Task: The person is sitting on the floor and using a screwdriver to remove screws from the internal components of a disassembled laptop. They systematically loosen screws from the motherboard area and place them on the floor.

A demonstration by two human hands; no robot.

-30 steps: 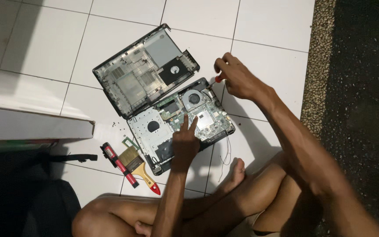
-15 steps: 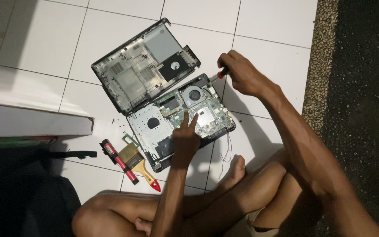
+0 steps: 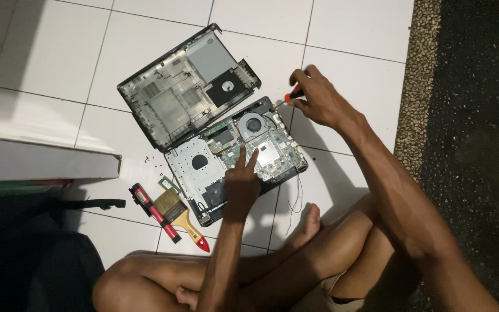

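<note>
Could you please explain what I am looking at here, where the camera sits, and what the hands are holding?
There is one view, from a camera worn on a person's head, looking down at their own hands and folded legs on a white tiled floor. No machine is involved.

In front lies an opened grey laptop base with green circuit board and round fan; its removed dark bottom cover lies beside it, inside facing up.

The left hand rests two fingers on the circuit board. The right hand holds a small red-handled screwdriver at the base's far corner.

To the left lie a wooden-handled paintbrush with a red tip, a red and black pen-shaped tool and a few loose small screws.
</note>
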